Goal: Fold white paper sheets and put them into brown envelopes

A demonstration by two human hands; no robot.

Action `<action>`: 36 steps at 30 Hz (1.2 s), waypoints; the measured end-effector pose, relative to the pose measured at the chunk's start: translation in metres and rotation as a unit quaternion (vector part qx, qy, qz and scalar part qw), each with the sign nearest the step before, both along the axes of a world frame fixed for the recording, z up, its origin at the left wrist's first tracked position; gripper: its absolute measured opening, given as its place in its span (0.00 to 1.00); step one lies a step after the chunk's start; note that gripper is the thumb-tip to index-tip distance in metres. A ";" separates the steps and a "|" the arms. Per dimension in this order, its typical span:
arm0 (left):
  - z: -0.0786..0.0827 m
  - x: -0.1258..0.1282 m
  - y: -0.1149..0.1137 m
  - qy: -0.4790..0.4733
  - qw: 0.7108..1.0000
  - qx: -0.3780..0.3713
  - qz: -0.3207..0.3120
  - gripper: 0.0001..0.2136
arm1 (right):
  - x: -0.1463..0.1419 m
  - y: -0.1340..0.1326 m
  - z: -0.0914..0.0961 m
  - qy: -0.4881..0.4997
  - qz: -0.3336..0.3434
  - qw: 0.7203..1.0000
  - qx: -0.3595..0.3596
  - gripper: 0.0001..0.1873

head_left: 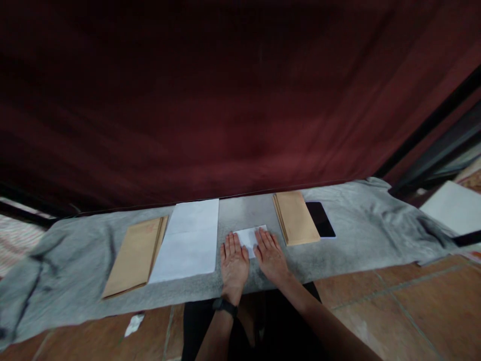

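Observation:
A small folded sheet of white paper (248,239) lies on the grey cloth in front of me. My left hand (234,260) presses flat over its left end, fingers stretched forward. Over the right end rests my right hand (271,254), also flat with its fingers extended. Parts of the paper are hidden beneath both hands. To the left is a stack of larger white sheets (188,240) with a faint crease across it. A stack of brown envelopes (298,218) sits just right of my right hand.
More brown envelopes (133,255) lie left of the white sheets. A dark-screened tablet or phone (320,219) is partly under the right stack. The grey cloth (361,225) covers a long surface against a dark red curtain (240,125). A white scrap (134,325) lies on the tiled floor.

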State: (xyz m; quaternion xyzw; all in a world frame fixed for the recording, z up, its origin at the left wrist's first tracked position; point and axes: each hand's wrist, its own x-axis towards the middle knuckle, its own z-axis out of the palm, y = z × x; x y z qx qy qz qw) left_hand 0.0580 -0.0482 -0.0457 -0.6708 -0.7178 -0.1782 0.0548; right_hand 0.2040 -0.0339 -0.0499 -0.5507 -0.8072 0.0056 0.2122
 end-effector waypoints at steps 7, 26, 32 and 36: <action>0.003 0.000 -0.001 0.003 1.000 -0.005 -0.012 0.27 | 0.000 -0.028 0.002 -0.010 0.030 0.999 0.010 0.26; 0.004 -0.006 -0.023 -0.198 0.979 0.037 0.032 0.23 | 0.015 -0.038 -0.007 -0.019 -0.040 0.998 0.036 0.33; 0.003 -0.014 -0.012 -0.355 0.930 0.024 0.095 0.24 | 0.015 -0.038 -0.003 -0.016 -0.041 0.998 0.037 0.32; 0.004 -0.020 -0.009 -0.453 0.883 0.031 0.122 0.24 | 0.015 -0.039 -0.003 -0.012 -0.041 0.998 0.041 0.32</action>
